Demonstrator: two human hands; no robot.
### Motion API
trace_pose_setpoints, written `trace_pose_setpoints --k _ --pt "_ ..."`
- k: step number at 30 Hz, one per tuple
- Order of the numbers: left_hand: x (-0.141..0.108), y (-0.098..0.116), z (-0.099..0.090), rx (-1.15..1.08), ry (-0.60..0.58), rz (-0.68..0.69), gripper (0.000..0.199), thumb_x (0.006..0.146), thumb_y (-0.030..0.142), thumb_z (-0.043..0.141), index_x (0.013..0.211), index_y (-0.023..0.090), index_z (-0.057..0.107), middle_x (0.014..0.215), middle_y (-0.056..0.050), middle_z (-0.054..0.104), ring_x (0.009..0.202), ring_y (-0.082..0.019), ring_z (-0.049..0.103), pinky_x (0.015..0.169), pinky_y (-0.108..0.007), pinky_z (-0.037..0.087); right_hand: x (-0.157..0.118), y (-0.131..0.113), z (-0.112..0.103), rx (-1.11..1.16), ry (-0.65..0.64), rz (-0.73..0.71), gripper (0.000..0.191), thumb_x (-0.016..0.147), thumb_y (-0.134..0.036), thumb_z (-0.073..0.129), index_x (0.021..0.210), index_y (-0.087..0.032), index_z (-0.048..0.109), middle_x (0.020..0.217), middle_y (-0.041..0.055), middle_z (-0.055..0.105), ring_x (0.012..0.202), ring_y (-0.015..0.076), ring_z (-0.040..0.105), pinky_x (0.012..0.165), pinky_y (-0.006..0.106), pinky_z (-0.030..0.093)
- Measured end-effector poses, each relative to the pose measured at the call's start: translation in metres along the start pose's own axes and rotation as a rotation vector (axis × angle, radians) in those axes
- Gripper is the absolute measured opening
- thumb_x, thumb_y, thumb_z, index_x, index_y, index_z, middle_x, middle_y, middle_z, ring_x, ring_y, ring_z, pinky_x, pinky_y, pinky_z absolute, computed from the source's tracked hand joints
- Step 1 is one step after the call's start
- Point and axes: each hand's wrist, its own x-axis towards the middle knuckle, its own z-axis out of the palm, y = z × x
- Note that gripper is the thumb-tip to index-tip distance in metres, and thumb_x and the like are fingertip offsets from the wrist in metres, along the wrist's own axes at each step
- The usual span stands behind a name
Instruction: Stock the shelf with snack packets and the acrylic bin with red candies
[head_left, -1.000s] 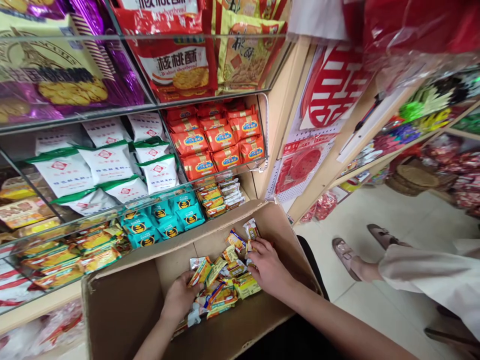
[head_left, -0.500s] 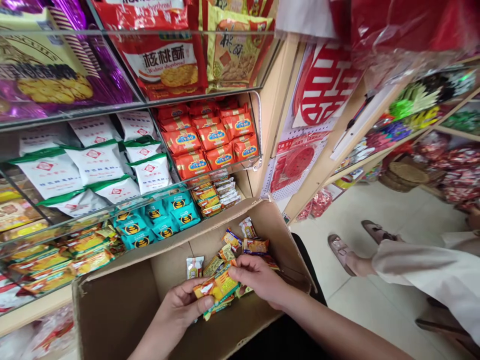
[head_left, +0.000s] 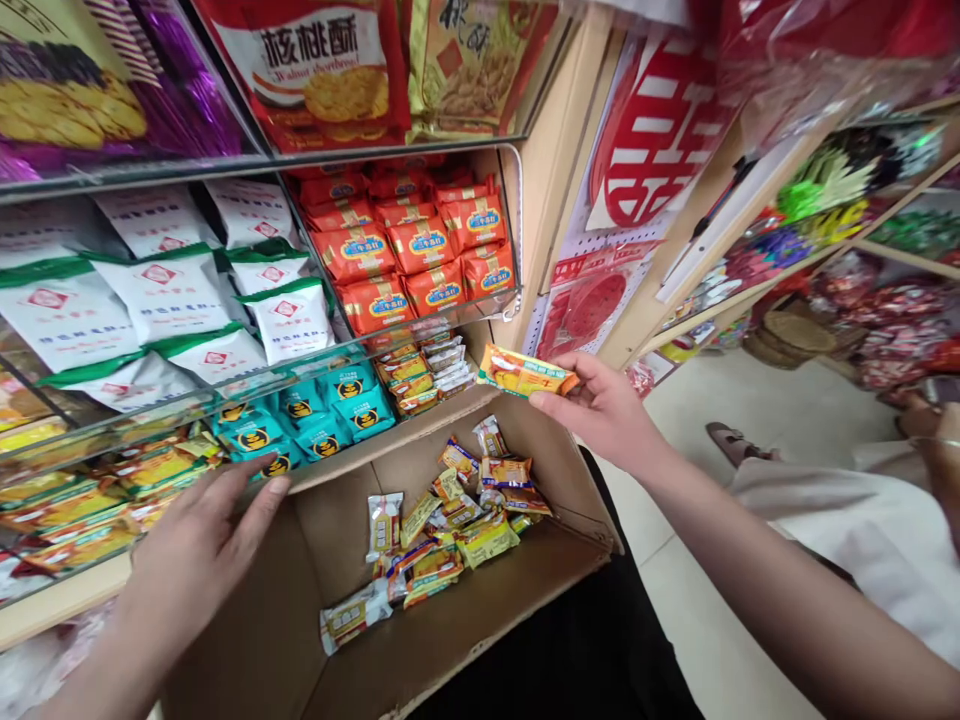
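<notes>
Pinched between the thumb and fingers of my right hand (head_left: 604, 410) is a yellow and orange snack packet (head_left: 525, 374), held above the far right side of the cardboard box (head_left: 262, 610). My left hand (head_left: 195, 540) holds nothing that I can see; its fingers are apart over the box's far left edge, close to the shelf. Several small wrapped snacks lie loose inside the box, among them a yellow packet (head_left: 487, 540), a white packet (head_left: 384, 527) and a silver-white packet (head_left: 355, 615).
Behind the box, clear-fronted shelf bins hold teal packets (head_left: 364, 415), red packets (head_left: 427, 240), white-and-green bags (head_left: 169, 295) and small yellow packs (head_left: 409, 380). Red paper decorations (head_left: 652, 130) hang on the wooden post. At right, a person in pale trousers (head_left: 832, 530) is on the tiled floor.
My right hand has lifted the snack packet up and to the right, out of the box. My left hand has let go of it and moved left toward the shelf.
</notes>
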Motion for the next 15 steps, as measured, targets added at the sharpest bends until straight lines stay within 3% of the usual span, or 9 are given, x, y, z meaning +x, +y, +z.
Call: trace_pose_setpoints --k 3,6,11,15 --pt "-0.001 -0.002 0.009 0.23 -0.137 -0.028 0.045 0.085 0.044 0.021 0.093 0.022 0.059 0.094 -0.006 0.065 0.092 -0.026 0.055 0.07 -0.035 0.04 -0.008 0.015 0.0 0.194 0.051 0.18 0.026 0.063 -0.031 0.067 0.079 -0.017 0.051 0.069 -0.0009 0.059 0.056 0.0088 0.053 0.052 0.021 0.043" --pt "-0.005 0.002 0.013 0.274 -0.101 0.025 0.043 0.082 0.051 0.03 0.101 0.023 0.058 0.099 -0.005 0.065 0.093 -0.025 0.055 0.071 -0.032 0.039 -0.015 0.025 -0.003 0.351 0.154 0.3 0.032 0.06 -0.033 0.069 0.08 -0.016 0.051 0.072 -0.0006 0.059 0.056 0.0084 0.054 0.049 0.02 0.043" --pt "-0.007 0.0 0.015 0.366 -0.07 0.051 0.04 0.083 0.045 0.033 0.1 0.022 0.061 0.095 -0.006 0.067 0.089 -0.023 0.057 0.07 -0.029 0.039 -0.005 0.043 -0.019 0.546 0.398 0.306 0.04 0.054 -0.026 0.072 0.085 -0.019 0.046 0.078 -0.0037 0.058 0.056 0.0067 0.055 0.053 0.02 0.045" --pt "-0.007 0.003 0.018 0.419 -0.084 0.051 0.042 0.084 0.044 0.03 0.102 0.02 0.06 0.097 -0.006 0.067 0.09 -0.022 0.057 0.069 -0.028 0.038 0.007 0.063 -0.017 0.639 0.425 0.298 0.037 0.057 -0.021 0.067 0.084 -0.021 0.042 0.078 -0.0059 0.057 0.059 0.006 0.054 0.058 0.02 0.046"
